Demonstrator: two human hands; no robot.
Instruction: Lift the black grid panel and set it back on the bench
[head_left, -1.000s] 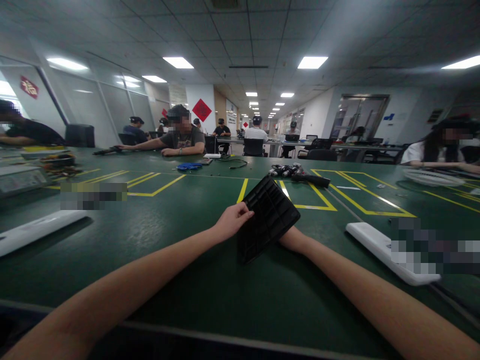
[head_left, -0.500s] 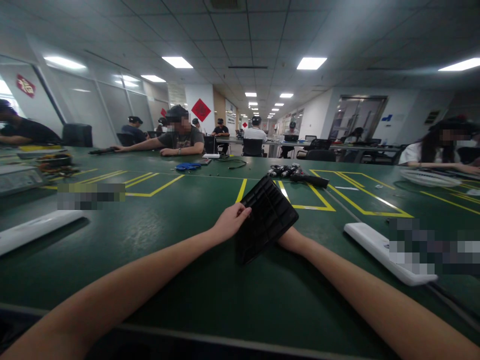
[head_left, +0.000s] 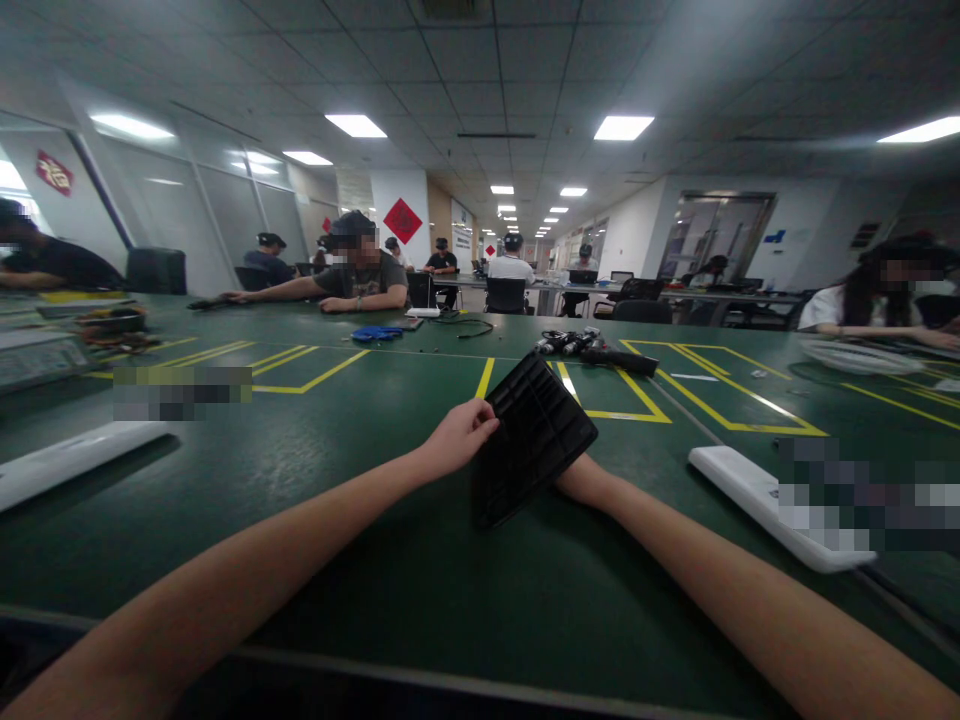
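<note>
A black ribbed panel [head_left: 534,437], flat and roughly square, stands tilted on its lower edge on the green table [head_left: 360,560]. My left hand [head_left: 459,440] grips the panel's left edge with the fingers curled round it. My right hand [head_left: 581,480] is behind the panel's right side; only the wrist and the heel of the hand show, and the fingers are hidden by the panel.
Yellow tape boxes mark the table. Black cylindrical parts [head_left: 592,346] lie beyond the panel. White flat devices lie at the right [head_left: 757,500] and left [head_left: 75,455]. A blue object [head_left: 377,333] lies far across. Other people sit at the table's far side and at both ends.
My left hand has slid slightly up along the panel's left edge. The panel stays tilted in almost the same place.
</note>
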